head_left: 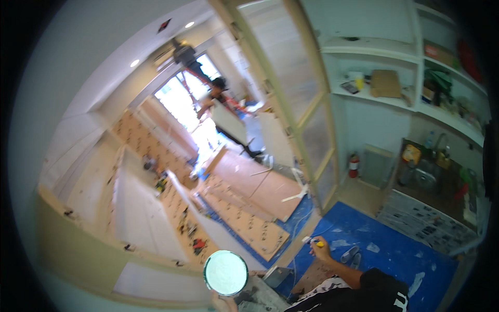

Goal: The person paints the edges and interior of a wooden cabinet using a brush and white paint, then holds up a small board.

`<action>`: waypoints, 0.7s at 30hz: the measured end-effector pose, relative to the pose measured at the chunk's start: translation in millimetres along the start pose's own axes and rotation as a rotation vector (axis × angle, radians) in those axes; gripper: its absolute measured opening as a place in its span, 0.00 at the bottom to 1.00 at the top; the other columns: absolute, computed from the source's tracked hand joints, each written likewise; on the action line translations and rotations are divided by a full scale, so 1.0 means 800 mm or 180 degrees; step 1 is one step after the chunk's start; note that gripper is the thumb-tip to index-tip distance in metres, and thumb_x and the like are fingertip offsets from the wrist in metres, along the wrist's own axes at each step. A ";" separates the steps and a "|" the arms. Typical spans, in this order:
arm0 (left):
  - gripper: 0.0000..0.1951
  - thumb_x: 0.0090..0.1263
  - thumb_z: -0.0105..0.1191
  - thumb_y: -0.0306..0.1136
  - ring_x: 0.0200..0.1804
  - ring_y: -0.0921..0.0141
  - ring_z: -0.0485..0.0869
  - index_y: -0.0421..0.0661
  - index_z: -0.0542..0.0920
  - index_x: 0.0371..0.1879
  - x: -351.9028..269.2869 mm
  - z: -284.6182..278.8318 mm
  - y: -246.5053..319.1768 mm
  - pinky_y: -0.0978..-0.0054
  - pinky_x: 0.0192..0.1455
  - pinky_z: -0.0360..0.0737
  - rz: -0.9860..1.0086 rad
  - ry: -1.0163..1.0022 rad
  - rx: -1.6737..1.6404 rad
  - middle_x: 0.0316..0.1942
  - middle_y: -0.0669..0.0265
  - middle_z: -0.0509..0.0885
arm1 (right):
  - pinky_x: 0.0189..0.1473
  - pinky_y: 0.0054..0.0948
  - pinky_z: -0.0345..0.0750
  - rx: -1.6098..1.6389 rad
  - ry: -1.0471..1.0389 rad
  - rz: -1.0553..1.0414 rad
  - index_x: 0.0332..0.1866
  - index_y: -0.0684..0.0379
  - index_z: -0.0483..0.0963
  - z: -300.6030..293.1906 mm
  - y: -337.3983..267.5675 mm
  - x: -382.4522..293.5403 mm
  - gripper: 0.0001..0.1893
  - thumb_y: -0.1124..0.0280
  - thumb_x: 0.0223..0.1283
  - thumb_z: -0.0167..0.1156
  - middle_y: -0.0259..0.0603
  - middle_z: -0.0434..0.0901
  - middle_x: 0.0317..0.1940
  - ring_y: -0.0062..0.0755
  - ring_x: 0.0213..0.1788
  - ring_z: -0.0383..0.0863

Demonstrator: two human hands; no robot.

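Note:
My left hand [223, 302] is low in the view, its fingers around the lower edge of a round can of white paint [225, 273]. The can's dark rim faces me, and the pale paint fills its opening. Off to the right, my right hand [322, 250] grips a paintbrush [307, 240] with a yellow handle. The brush's light head points left, apart from the can. Beneath the right hand, blue floor sheeting [335, 222] is spread. Beside the can, a grey metal box [277, 276] sits on the floor.
A timber-framed glazed partition [312, 113] rises ahead. Printed boards [249, 230] and pink panels [269, 187] lie beyond. One person [218, 91] handles a white panel [228, 121]; another [187, 56] is high up by a ladder. Right are slippers [349, 254], a sink [425, 176] and a fire extinguisher [353, 165].

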State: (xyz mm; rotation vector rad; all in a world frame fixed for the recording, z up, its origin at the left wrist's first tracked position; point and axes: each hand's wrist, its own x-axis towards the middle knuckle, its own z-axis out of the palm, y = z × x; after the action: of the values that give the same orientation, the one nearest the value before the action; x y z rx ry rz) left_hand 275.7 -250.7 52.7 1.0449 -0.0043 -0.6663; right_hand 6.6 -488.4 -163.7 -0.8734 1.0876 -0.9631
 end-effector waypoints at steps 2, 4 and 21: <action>0.18 0.72 0.41 0.37 0.52 0.63 0.77 0.39 0.73 0.54 0.001 0.056 -0.013 0.64 0.52 0.76 -0.0198 -0.0051 0.0122 0.50 0.58 0.78 | 0.20 0.21 0.74 0.0102 0.0264 -0.0049 0.47 0.57 0.72 -0.034 -0.015 0.003 0.08 0.71 0.65 0.57 0.34 0.78 0.28 0.21 0.22 0.79; 0.22 0.77 0.40 0.39 0.61 0.62 0.75 0.39 0.66 0.63 0.012 0.086 -0.026 0.60 0.64 0.74 -0.0041 -0.0588 0.0216 0.61 0.55 0.74 | 0.21 0.21 0.75 0.0176 0.0506 0.0032 0.46 0.57 0.72 -0.057 -0.038 -0.004 0.08 0.70 0.65 0.57 0.34 0.77 0.27 0.21 0.22 0.79; 0.20 0.77 0.40 0.38 0.58 0.63 0.78 0.39 0.67 0.62 -0.025 0.229 -0.124 0.63 0.55 0.81 -0.0581 -0.0827 0.0685 0.59 0.57 0.76 | 0.20 0.20 0.73 0.0595 0.1607 -0.0055 0.45 0.58 0.70 -0.225 -0.035 0.010 0.07 0.72 0.65 0.58 0.34 0.76 0.26 0.22 0.21 0.78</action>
State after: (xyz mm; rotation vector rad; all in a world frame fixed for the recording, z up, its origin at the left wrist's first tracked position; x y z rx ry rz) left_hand 152.4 -418.7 74.9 1.1671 -0.2123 -0.9807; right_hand -170.9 -523.4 -183.6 -0.4949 1.3873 -1.3183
